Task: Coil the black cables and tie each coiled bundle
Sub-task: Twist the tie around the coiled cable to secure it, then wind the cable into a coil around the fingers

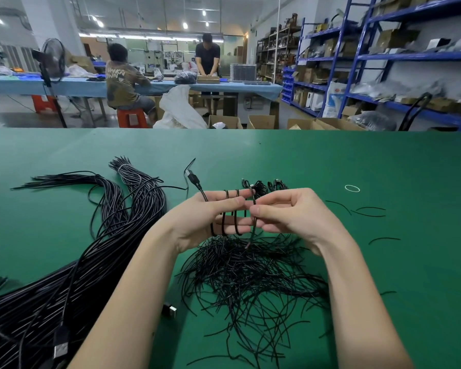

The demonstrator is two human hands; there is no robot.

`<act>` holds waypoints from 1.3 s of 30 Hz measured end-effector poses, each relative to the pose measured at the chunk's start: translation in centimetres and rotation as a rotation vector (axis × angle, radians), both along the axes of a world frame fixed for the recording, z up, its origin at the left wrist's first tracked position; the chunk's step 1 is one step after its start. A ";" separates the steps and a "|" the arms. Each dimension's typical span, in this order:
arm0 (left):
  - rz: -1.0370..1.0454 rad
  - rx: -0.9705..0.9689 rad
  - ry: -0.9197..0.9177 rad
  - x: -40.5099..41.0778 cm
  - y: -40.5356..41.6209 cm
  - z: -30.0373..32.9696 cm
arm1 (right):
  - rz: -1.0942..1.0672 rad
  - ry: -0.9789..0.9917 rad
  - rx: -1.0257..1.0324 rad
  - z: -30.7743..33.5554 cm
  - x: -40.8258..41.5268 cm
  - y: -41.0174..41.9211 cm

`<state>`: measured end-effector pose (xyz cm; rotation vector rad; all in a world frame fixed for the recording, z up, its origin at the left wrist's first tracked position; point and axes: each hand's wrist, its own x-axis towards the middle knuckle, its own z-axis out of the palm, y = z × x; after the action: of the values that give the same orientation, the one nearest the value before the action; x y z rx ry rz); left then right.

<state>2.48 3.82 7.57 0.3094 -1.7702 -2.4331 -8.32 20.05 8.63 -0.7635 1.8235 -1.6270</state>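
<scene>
A black cable (224, 221) is wound in several loops around the straight fingers of my left hand (205, 218), its USB plug (194, 179) sticking up past the fingertips. My right hand (290, 214) pinches the cable's tail end just right of those fingers, above the green table (383, 161). A big bundle of long black cables (72, 275) lies at the left, and a second bunch (133, 182) bound with a white tie lies behind it. Below my hands is a heap of thin black ties (250, 278). Finished coils (264, 186) sit just behind my hands.
A white rubber band (352, 188) lies on the table at the right, with a few loose ties (367, 211) near it. A loose USB plug (170, 310) rests by my left forearm. Beyond the table two people work at a blue bench, with blue shelving at the right.
</scene>
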 end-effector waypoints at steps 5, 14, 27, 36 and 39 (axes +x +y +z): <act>-0.007 -0.031 -0.010 -0.4 0.8 -0.1 | -0.064 0.147 0.015 -0.5 0.6 -0.9; 0.034 -0.082 -0.031 -1.1 1.5 -0.6 | -0.064 0.532 0.155 -0.7 0.2 -0.8; -0.349 -0.195 -0.006 -1.0 3.1 -1.1 | 0.223 0.017 -0.109 -1.4 0.6 -1.5; -0.178 -0.151 0.055 -1.4 2.4 -1.1 | -0.160 0.120 -0.204 -2.0 0.4 -3.4; -0.097 -0.173 0.078 -1.7 2.2 -1.1 | -0.255 0.087 -0.240 -2.3 0.2 -3.9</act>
<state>0.80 6.01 6.50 0.1131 -1.9873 -2.2974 -8.12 16.14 6.36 -0.7360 1.8692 -2.0339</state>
